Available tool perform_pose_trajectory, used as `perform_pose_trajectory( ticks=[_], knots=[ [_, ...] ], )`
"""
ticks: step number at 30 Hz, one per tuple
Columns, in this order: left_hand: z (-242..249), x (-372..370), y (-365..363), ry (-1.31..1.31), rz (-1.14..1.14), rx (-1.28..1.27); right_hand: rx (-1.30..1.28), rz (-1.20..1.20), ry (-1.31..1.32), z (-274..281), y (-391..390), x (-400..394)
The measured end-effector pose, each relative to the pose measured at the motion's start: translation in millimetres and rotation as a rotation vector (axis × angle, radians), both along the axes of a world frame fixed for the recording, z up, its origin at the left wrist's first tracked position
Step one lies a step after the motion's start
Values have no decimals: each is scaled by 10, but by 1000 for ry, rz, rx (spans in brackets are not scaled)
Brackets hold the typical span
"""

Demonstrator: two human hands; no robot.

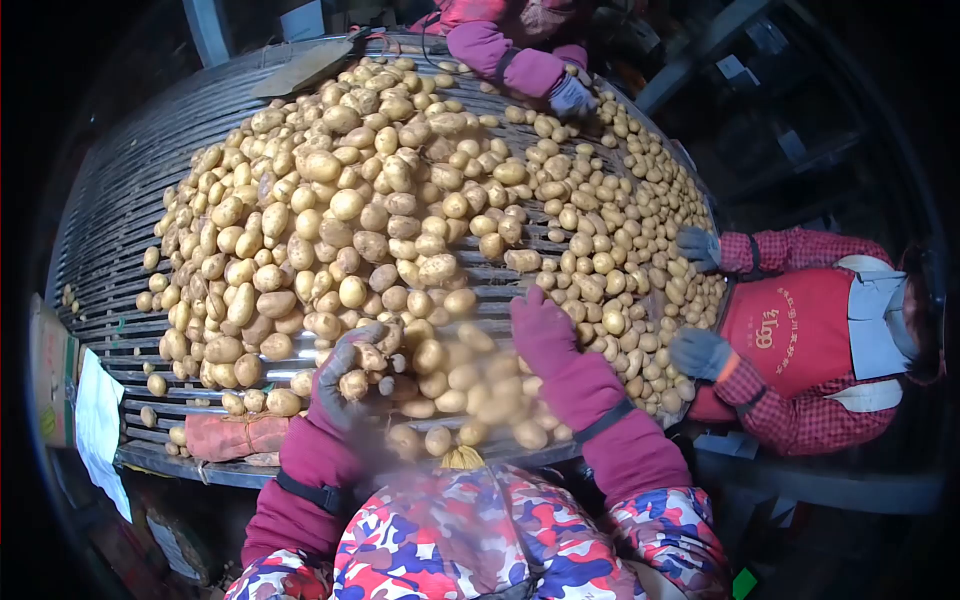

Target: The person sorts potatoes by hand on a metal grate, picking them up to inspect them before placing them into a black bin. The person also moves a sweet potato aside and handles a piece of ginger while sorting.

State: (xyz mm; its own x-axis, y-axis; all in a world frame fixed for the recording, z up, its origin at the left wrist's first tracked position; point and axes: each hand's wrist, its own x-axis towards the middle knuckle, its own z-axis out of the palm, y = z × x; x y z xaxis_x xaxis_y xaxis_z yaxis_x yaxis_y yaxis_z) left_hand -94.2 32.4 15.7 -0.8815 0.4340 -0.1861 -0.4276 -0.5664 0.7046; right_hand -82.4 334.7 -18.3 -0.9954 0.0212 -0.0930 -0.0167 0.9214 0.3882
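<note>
My left hand point(345, 372), in a grey-palmed glove with a purple cuff, is turned up with its fingers curled around a few small potatoes point(354, 385). My right hand point(543, 325), in a magenta glove, lies stretched along the potatoes at the edge of a bare strip of slats. Its fingers look extended, with nothing visible in them. Between my hands, several potatoes point(490, 385) are smeared by motion. A large heap of potatoes point(300, 220) spreads ahead and to the left on the slatted table point(120, 230).
Smaller potatoes point(640, 200) cover the right side. A person in a red apron point(785, 325) stands there, both gloved hands at the edge. Across the table, another person's gloved hand point(572, 97) reaches in. A flat board point(305, 68) and a reddish rolled cloth point(235, 436) lie on the table.
</note>
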Motion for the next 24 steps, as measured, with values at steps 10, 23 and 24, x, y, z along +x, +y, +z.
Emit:
perform_pose_trajectory(
  ticks=[10, 23, 24],
  knots=[
    [-204, -139, -89, -98, -113, 103, -431, -216, 132, -77, 181, -917],
    [-104, -152, -17, -100, -98, 90, -334, 391, 132, 394, -720, -735],
    [-132, -176, -30, -217, -130, 211, -279, 440, 138, 272, -825, -717]
  ],
)
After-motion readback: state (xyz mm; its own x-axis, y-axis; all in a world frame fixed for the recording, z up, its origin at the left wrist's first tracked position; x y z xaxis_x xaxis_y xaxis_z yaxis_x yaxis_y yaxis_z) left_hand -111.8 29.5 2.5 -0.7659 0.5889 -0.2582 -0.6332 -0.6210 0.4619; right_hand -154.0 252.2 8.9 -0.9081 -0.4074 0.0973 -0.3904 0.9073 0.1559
